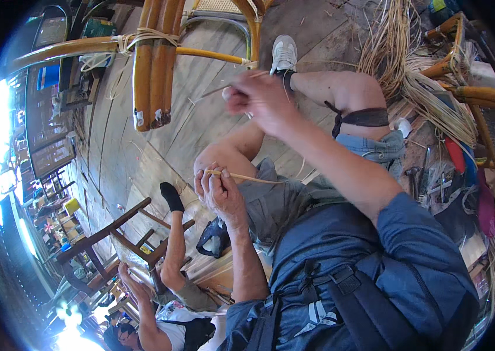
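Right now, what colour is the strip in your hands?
Pale tan strip, seen best in the head view.

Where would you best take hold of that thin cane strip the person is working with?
Best near its end, by the left hand, which pinches the cane strip between fingertips over the knee. The strip is thin, flat and flexible, so a light pinch across its width from above would probably suit it. The blurred right hand seems to hold another thin strand higher up, near the bound cane chair frame.

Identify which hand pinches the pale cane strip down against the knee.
The left hand: its fingers pinch the cane strip at the knee, while the right hand is raised higher, near the shoe.
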`<action>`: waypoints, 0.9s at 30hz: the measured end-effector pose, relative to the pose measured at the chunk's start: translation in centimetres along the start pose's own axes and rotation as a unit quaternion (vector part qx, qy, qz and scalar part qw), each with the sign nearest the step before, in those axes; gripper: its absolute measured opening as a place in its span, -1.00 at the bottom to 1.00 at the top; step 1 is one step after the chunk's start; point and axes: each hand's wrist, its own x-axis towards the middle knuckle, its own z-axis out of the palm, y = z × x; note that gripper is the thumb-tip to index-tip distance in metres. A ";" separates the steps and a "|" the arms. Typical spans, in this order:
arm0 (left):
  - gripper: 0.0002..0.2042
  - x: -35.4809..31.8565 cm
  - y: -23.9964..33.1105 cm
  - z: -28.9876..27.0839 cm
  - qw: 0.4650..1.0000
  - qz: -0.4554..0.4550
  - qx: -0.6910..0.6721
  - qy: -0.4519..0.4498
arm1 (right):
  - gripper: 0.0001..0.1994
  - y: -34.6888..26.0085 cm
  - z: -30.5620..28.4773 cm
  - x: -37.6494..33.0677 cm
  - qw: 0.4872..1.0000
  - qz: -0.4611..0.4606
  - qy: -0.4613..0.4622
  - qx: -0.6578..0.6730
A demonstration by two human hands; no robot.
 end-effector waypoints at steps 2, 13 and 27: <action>-0.90 0.0 -0.3 -0.1 1.000 0.000 -0.012 0.000 | -0.82 -5.0 -2.5 -2.5 0.988 -0.063 0.040 -0.134; -0.82 0.3 0.6 -0.2 0.996 -0.053 -0.060 -0.029 | -0.87 -19.5 -18.8 -22.2 0.684 -0.162 0.418 -0.576; -0.81 0.3 0.3 0.0 0.999 -0.028 -0.006 -0.021 | -0.85 -14.9 -24.2 -24.2 0.620 -0.108 0.396 -0.668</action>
